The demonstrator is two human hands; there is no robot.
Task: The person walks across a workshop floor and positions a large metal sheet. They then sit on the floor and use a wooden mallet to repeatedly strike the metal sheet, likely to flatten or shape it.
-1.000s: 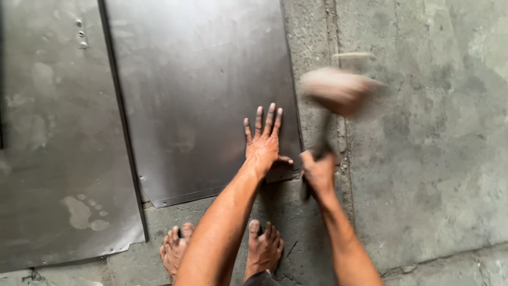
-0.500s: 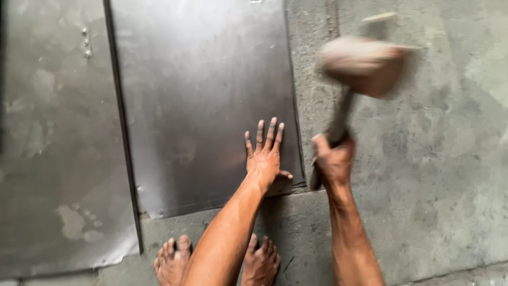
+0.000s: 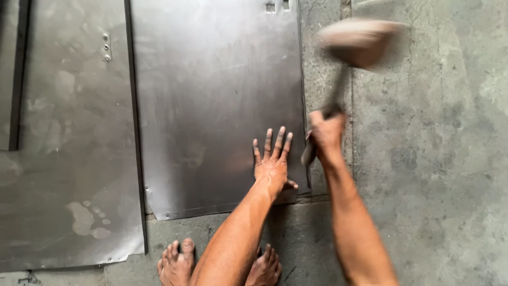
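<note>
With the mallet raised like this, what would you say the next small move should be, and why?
Probably swing the mallet down onto the metal sheet's right edge: the right hand holds it raised above that edge, while the left hand lies flat on the sheet beside it.

Head camera looks steeply down, near the hands (image 3: 296, 153).

left hand (image 3: 273, 165) flat on metal sheet (image 3: 211, 100) | right hand (image 3: 325, 132) grips raised mallet (image 3: 357, 41)

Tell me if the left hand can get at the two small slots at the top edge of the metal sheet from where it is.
Probably not without shifting: the left hand lies flat near the metal sheet's bottom edge; the slots sit at its far end. Nothing blocks the bare sheet between them.
</note>
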